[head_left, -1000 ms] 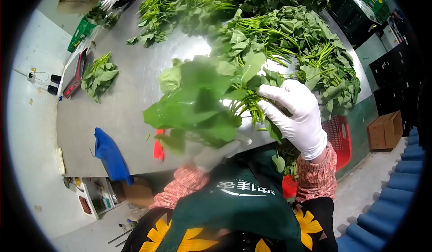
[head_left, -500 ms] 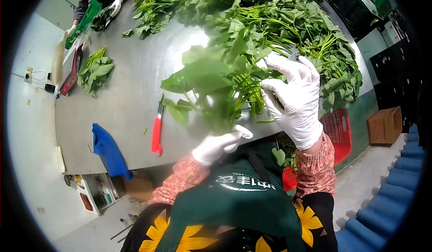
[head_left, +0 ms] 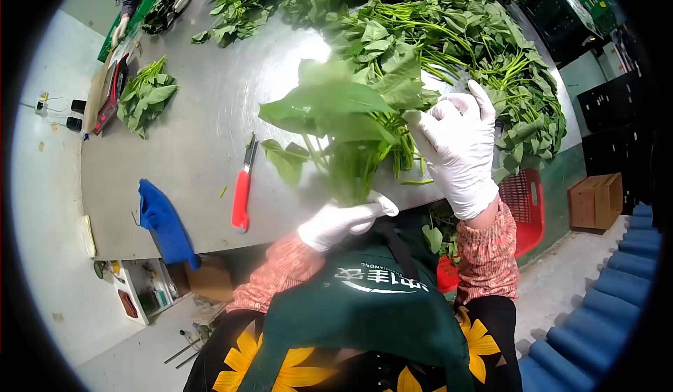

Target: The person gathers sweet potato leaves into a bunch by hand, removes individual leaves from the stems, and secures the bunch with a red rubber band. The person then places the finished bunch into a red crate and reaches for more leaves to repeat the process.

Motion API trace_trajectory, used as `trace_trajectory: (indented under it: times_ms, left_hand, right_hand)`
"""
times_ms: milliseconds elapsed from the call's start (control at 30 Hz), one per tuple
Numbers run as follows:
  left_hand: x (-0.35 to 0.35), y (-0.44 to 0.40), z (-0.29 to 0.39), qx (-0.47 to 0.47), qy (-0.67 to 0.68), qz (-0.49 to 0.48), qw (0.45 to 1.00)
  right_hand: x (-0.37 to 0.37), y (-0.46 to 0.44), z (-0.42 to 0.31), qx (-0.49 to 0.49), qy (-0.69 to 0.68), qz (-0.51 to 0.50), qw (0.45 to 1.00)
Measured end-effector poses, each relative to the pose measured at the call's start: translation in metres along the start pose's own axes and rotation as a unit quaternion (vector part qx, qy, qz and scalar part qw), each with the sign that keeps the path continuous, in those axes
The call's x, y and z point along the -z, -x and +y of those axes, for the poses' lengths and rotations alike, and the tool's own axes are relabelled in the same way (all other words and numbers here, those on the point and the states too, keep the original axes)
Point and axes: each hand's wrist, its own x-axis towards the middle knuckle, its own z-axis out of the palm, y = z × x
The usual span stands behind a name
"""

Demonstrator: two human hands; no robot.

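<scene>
From the head view, the left hand (head_left: 343, 222) is closing its fist around the stem ends of a leafy bunch (head_left: 336, 129), right at the near edge of the metal table (head_left: 189, 175). That bunch is standing up out of the fist, its long axis running away from the near edge and its leaves fanning toward the far side, a little blurred. The right hand (head_left: 459, 157) is hovering just beside it, with the bunch lying to that hand's left; its fingers are curling in, thumb near the stems, though I can't tell whether they're pinching anything. Of the two, the right hand is sitting nearer the big heap of greens (head_left: 484, 63) that's spreading along the far and right edges. Left of the fist, a red-handled knife (head_left: 240, 199) is lying near the near edge, blade pointing away, while a smaller bunch (head_left: 147, 96) is resting toward the left edge.
</scene>
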Motion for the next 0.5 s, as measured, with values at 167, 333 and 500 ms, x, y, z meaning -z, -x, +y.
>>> trace_trajectory:
  times_ms: [167,333,500]
  left_hand:
    - [0.001,0.001,-0.003,-0.005,-0.005,0.003,1.000]
    - [-0.001,0.003,0.000,0.001,0.004,0.007,1.000]
    - [0.015,0.006,-0.003,-0.052,0.011,0.036,0.998]
  right_hand:
    - [-0.001,-0.002,-0.001,0.009,0.002,0.007,1.000]
    - [0.002,0.002,-0.005,-0.032,-0.024,0.017,0.999]
    - [0.015,0.012,0.025,-0.134,-0.037,0.137,0.981]
